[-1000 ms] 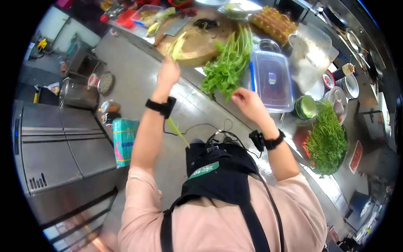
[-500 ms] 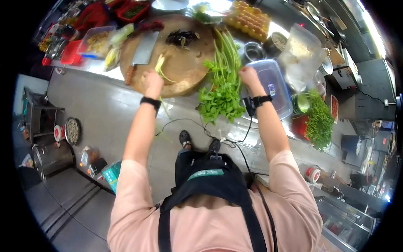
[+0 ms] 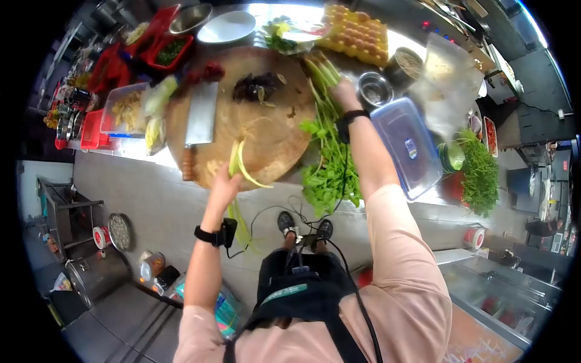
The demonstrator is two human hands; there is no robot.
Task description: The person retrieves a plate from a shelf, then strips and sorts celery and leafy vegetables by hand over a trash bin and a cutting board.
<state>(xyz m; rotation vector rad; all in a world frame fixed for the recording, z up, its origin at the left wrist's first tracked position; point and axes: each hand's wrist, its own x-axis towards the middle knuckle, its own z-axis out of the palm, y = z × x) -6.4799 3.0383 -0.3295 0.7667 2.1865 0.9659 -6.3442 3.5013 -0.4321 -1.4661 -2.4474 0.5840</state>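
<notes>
At the chopping board's near edge, my left hand (image 3: 225, 186) is closed around a few pale green celery stalks (image 3: 239, 158). Their root end points over the board, and thin ends hang below the hand past the counter edge. My right hand (image 3: 344, 94) is at the upper stalks of a leafy celery bunch (image 3: 330, 175), its fingers curled against them and partly hidden. On the round wooden chopping board (image 3: 275, 139) lies a cleaver (image 3: 203, 112) with its wooden handle towards me. Dark purple pieces (image 3: 254, 88) and dark red pieces (image 3: 212, 71) rest farther back.
Right of the celery are a metal bowl (image 3: 375, 89), a clear plastic box (image 3: 408, 148) and a pile of green herbs (image 3: 479, 175). Behind stand an egg tray (image 3: 354, 36) and a white plate (image 3: 227, 28). A red basket (image 3: 95, 128) is at left. A cable runs near my feet.
My right hand has moved from beside the bunch up to its upper stalks. My left hand still grips its stalks, now turned more upright. The view has shifted.
</notes>
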